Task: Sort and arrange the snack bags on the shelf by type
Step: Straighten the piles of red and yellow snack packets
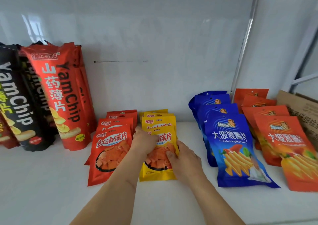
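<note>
Both hands clasp the front yellow snack bag (159, 171) in its row on the white shelf (51, 181): the left hand (144, 143) curls over its top, the right hand (182, 157) pinches its right edge, between red bags (110, 149) and blue bags (230, 143).

Two bare forearms and hands, seen from the wearer's own head.

Both arms come into view from the bottom edge with no sleeves, cuffs or gloves on them anywhere along the visible length. The left hand (145, 143) and the right hand (185, 159) are uncovered too. No watch, bracelet or band shows at either wrist, and no ring shows on the fingers that can be seen. The one clearly visible nail, on the right thumb, looks short and plain. Some fingers are hidden from view. Nothing else of the person appears: no torso, clothing or footwear.
</note>
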The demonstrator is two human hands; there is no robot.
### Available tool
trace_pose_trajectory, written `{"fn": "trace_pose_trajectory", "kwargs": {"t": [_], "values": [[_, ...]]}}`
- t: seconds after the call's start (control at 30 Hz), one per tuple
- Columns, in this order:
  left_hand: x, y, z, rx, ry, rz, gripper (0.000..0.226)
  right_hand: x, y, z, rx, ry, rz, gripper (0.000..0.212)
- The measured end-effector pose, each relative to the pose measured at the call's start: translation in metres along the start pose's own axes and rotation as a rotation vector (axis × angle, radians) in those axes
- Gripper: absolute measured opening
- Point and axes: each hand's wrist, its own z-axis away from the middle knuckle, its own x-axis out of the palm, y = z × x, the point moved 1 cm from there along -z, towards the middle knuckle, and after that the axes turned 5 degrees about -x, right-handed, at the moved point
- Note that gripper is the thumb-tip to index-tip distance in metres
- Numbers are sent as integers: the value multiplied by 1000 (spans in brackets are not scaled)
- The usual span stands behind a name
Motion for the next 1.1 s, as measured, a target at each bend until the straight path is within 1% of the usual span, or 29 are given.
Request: {"fn": "trace_pose_trajectory", "kwargs": {"t": [0.1,0.17,0.3,0.33,0.43,0.47,0.5,0.53,0.6,0.67,0.8,0.97,1.1], "values": [[-2,9,-8,-19,-13,44,83,4,2,-3,2,37,-33,54],[-6,16,-14,-28,-28,70,78,6,2,-4,3,47,-56,56],[-9,16,-27,27,-128,134,67,8,3,-6,5,10,54,64],[-7,13,-31,39,-136,142,62,7,3,-6,9,2,78,65],[1,10,-28,89,-155,210,24,1,5,-4,32,24,111,63],[6,11,-25,94,-165,244,18,-2,6,-3,47,45,120,62],[13,12,-23,98,-178,279,20,-4,8,-2,64,68,133,61],[19,13,-23,98,-188,300,26,-6,10,-1,82,87,150,59],[28,15,-22,107,-186,293,34,-7,11,1,99,100,175,56],[31,16,-20,121,-184,297,33,-6,10,3,102,95,171,55],[29,12,-18,176,-188,286,32,-2,8,8,97,83,185,61],[33,7,-19,233,-114,165,27,0,8,10,95,68,235,61],[36,6,-22,246,-89,86,35,1,8,10,102,83,265,61]]}}
